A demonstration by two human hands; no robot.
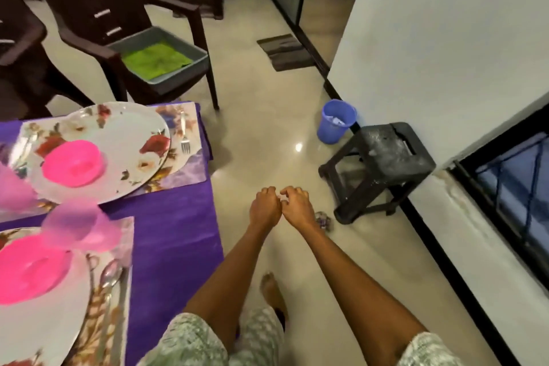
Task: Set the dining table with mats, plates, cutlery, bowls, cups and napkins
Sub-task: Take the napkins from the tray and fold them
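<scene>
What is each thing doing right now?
left hand: fingers curled, holding nothing
right hand: fingers curled, touching the left
far plate: on its mat, pink bowl on it
fork: lying beside the far plate
grey tray: on the chair, green cloth inside

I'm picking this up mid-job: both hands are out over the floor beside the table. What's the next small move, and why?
Probably reach toward the grey tray on the chair and take the green cloth from it. Both the left hand and right hand are curled with nothing visible in them. The two settings in view already have plates, pink bowls, cups and cutlery, but no napkin shows.
</scene>
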